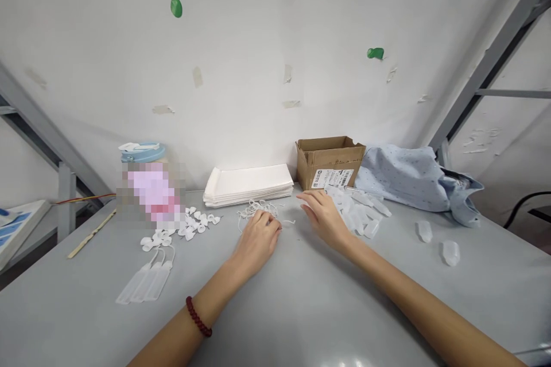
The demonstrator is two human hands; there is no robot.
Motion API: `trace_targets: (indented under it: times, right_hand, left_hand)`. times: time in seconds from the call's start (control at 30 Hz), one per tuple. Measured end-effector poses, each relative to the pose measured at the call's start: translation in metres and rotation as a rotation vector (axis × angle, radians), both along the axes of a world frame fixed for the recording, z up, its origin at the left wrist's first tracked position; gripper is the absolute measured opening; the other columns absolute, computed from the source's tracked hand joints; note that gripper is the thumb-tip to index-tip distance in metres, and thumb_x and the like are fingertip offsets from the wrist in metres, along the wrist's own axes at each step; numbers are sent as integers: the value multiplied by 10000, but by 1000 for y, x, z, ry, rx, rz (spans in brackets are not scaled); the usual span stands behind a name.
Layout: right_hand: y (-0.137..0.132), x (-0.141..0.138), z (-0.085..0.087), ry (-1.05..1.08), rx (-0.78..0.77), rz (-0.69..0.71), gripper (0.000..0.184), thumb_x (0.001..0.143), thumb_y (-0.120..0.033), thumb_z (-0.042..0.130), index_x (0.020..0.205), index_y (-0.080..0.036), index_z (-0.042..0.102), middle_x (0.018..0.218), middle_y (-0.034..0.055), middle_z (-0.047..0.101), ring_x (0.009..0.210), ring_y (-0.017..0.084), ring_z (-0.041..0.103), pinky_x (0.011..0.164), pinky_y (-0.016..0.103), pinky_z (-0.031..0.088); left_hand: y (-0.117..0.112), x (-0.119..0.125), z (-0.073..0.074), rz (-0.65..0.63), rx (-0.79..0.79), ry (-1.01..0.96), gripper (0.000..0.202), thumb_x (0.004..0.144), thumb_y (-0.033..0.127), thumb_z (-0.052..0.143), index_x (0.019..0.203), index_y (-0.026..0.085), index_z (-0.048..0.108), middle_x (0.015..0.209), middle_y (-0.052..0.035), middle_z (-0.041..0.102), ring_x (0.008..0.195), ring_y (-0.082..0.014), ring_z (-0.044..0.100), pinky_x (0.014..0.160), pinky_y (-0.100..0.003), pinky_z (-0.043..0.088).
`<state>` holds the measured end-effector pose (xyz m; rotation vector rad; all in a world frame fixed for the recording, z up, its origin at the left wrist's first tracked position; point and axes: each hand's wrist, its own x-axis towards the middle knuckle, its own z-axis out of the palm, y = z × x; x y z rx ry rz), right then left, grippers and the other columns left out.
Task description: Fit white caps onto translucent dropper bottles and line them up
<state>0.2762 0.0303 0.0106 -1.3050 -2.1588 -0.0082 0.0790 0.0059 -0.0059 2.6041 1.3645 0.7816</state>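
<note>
Left hand (258,239) curled at cords (257,206), grip unclear; right hand (326,217) loosely spread beside plastic pieces (358,213); carton (332,160), paper stack (249,182) behind.

The strings (258,205) are white, the plastic sleeves (357,219) cloudy white, the worktop (310,309) plain grey. The box (333,157) is brown, the cloth (398,179) pale blue with small dark specks, the bracelet (198,317) deep red.
</note>
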Motion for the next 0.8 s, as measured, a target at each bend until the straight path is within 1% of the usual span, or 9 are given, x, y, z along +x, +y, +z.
trace_targets:
  times: [0.07,0.13,0.2,0.3,0.4,0.5,0.63,0.7,0.8]
  right_hand:
    - [-3,-1,5,384,-97,30,237,895,-206,440,1082,-161,580,1075,108,639,941,211,579,792,338,452]
    - [-8,-3,10,661,-266,37,228,855,-282,503,1037,-174,588,998,79,661,871,195,607,746,324,473]
    - [-13,-6,15,835,-445,29,253,798,-325,570,998,-173,599,914,55,676,842,196,623,742,328,474]
    - [-20,-10,20,992,-640,30,281,725,-321,649,958,-168,608,828,34,688,837,195,639,798,342,460]
    - [-26,-16,20,1076,-755,106,257,686,-288,688,901,-172,610,828,33,696,872,197,647,847,348,446]
    - [-31,-22,19,1087,-801,159,237,677,-273,704,871,-176,610,844,36,702,880,191,647,860,346,443]
    - [-35,-27,14,1076,-825,155,266,668,-279,726,874,-180,591,812,35,704,843,190,656,829,351,464]
    - [-36,-28,13,1044,-827,184,278,676,-297,725,883,-181,582,821,37,699,818,190,660,802,355,480]
    - [-36,-28,10,939,-740,231,273,705,-317,706,903,-181,576,838,33,673,778,177,650,767,352,494]
  left_hand:
    - [-2,0,2,9,-15,-28,195,895,142,434,844,172,620,891,-81,603,932,-246,497,816,-422,454]
    - [-3,-1,6,31,-24,-63,198,900,146,418,848,178,606,886,-69,620,921,-236,515,811,-407,454]
    - [-5,-5,13,102,-77,-176,187,905,181,418,876,182,602,916,-59,643,922,-224,542,800,-380,457]
    - [-5,-10,23,239,-283,-498,182,882,286,477,892,180,625,933,-49,670,874,-206,587,739,-332,462]
    - [-6,-10,27,253,-470,-772,228,825,367,560,869,161,647,886,-50,678,802,-187,604,684,-289,453]
    - [-9,-6,27,247,-519,-942,248,790,383,611,858,148,653,866,-50,675,799,-167,591,706,-267,437]
    - [-12,-2,26,243,-520,-1034,229,784,376,635,851,157,651,827,-28,666,769,-137,569,702,-246,425]
    - [-12,-1,26,247,-509,-1051,214,766,359,660,850,163,655,817,-18,664,755,-127,564,691,-235,427]
    - [-12,-2,26,234,-498,-1054,196,747,335,684,858,174,671,810,-9,669,745,-122,568,681,-226,438]
